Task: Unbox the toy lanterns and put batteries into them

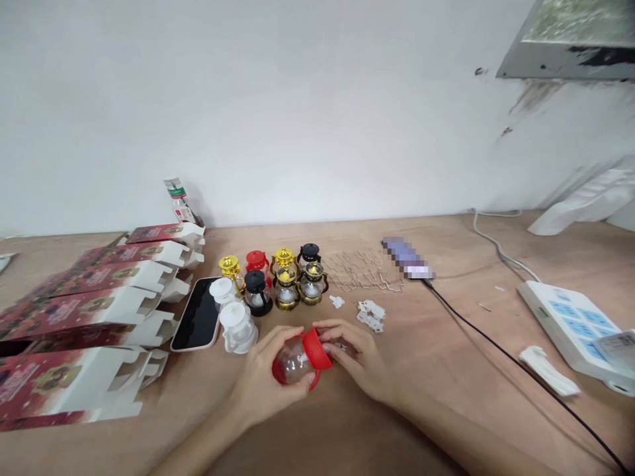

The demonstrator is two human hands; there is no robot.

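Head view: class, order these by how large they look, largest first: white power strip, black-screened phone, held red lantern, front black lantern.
1. White power strip
2. Black-screened phone and held red lantern: too alike to rank, the lantern being partly covered
3. Front black lantern

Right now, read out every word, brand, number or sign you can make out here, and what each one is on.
No text is legible.
Red-and-white boxes: pale lettering, too blurred.
Bottle by the wall: label print too small.
Label on the power strip: too blurred.
Cabled phone: screen pixelated, unreadable.
Held red lantern: no lettering visible.
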